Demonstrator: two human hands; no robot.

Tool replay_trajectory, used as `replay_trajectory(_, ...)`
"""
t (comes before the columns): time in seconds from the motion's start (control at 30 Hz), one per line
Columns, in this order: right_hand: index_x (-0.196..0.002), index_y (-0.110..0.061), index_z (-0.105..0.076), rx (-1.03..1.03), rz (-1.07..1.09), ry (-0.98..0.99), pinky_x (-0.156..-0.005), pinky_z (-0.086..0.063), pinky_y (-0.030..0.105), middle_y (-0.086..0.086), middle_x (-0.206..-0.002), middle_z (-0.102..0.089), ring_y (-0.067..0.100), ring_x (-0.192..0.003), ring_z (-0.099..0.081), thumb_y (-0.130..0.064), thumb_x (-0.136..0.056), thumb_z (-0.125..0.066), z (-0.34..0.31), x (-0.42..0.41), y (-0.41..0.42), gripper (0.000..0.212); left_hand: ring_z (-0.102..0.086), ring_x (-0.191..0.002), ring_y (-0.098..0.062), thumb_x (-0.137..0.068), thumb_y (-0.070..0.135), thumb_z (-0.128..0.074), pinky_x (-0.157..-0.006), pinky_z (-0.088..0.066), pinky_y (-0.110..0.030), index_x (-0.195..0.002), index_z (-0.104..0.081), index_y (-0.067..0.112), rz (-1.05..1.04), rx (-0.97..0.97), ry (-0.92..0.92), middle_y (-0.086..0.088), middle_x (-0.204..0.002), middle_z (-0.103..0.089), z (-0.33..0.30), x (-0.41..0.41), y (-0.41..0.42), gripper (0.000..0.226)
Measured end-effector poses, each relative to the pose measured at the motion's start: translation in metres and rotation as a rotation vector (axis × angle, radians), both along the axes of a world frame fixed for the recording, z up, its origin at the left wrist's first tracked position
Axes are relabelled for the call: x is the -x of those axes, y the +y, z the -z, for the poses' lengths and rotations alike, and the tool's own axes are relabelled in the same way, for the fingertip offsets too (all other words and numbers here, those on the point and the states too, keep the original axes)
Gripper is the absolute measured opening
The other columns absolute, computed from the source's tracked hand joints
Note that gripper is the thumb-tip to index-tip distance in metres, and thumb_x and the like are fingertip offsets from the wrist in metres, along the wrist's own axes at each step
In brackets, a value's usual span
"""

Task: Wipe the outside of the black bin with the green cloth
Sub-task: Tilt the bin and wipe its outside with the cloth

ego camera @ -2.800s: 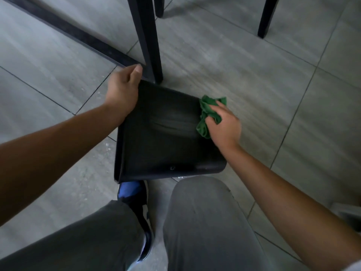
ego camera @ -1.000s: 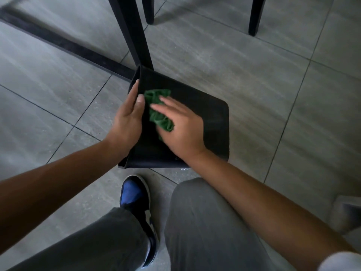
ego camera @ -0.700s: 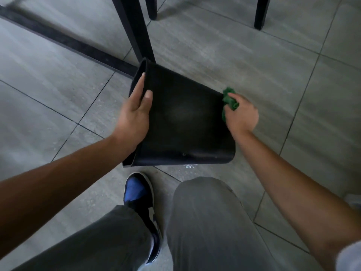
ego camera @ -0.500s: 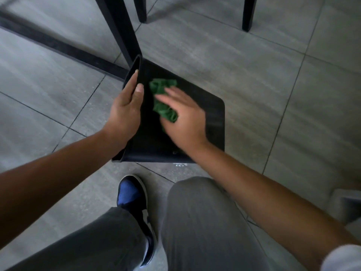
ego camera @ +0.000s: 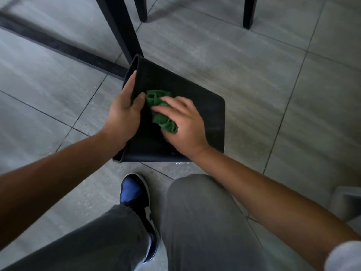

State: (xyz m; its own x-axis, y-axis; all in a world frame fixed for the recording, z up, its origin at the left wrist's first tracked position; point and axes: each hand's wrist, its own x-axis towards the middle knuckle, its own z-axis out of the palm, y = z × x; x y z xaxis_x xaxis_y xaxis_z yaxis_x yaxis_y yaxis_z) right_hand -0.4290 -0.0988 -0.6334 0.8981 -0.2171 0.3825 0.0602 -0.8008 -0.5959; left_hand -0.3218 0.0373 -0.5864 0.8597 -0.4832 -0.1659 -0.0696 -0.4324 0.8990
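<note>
Crumpled green cloth (ego camera: 161,111), smooth black bin (ego camera: 205,114)

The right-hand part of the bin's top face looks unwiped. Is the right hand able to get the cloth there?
Probably yes: the right hand already presses the green cloth on the black bin, and nothing lies on that bare stretch.

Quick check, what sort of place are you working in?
Probably an indoor dining or office area: grey floor tiles, black furniture legs beside the bin, which the left hand steadies.
</note>
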Motion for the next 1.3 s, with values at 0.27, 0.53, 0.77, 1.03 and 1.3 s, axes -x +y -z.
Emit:
replay_trajectory(0.27,-0.128,-0.025,-0.068,-0.151,0.506,0.37,-0.1,-0.044,0.033,0.004,-0.135,-0.065,0.029,-0.126,-0.054,-0.02,-0.086,-0.068,0.018,-0.007,-0.063,0.042,-0.065,-0.107,0.01,-0.111,0.024,-0.043,-0.078,-0.054,-0.007,-0.156,-0.035,0.045,-0.032,-0.017,-0.008,0.032,-0.121,-0.064,0.002,-0.003,0.007,0.051)
replay_trajectory(0.53,-0.129,-0.026,-0.069,-0.074,0.407,0.322,-0.102,-0.048,0.037,0.003,-0.142,-0.06,0.03,-0.128,-0.053,-0.021,-0.089,-0.067,0.034,-0.011,-0.07,0.04,-0.066,-0.117,-0.004,-0.11,0.02,-0.043,-0.099,-0.058,-0.034,-0.156,-0.038,0.04,-0.079,0.003,0.024,0.019,-0.13,-0.066,0.005,-0.001,0.018,0.051)
replay_trajectory(0.77,-0.115,-0.028,-0.073,-0.183,0.17,0.069,-0.09,-0.041,0.022,-0.003,-0.126,-0.064,0.021,-0.115,-0.056,-0.03,-0.079,-0.066,-0.001,-0.02,0.012,0.037,-0.062,-0.119,0.005,-0.108,0.011,-0.044,-0.097,-0.05,-0.013,-0.16,-0.037,0.026,-0.045,-0.028,-0.023,0.01,-0.134,-0.064,0.002,-0.006,0.002,0.054)
replay_trajectory(1.03,-0.127,-0.02,-0.063,-0.168,0.605,0.472,-0.089,-0.049,0.036,0.007,-0.134,-0.058,0.032,-0.125,-0.053,-0.023,-0.089,-0.069,0.054,-0.003,-0.098,0.039,-0.067,-0.113,0.001,-0.112,0.026,-0.04,-0.083,-0.058,-0.015,-0.158,-0.032,0.043,-0.074,-0.029,0.051,0.019,-0.137,-0.062,0.011,-0.003,0.02,0.05)
replay_trajectory(1.3,-0.114,-0.026,-0.067,-0.166,0.337,0.329,-0.076,-0.041,0.028,-0.003,-0.126,-0.058,0.023,-0.114,-0.057,-0.028,-0.079,-0.071,0.036,0.043,-0.042,0.035,-0.062,-0.119,-0.002,-0.111,0.027,-0.045,-0.091,-0.06,-0.024,-0.158,-0.024,0.053,-0.163,0.014,0.088,0.041,-0.122,-0.05,-0.004,0.015,0.004,0.057)
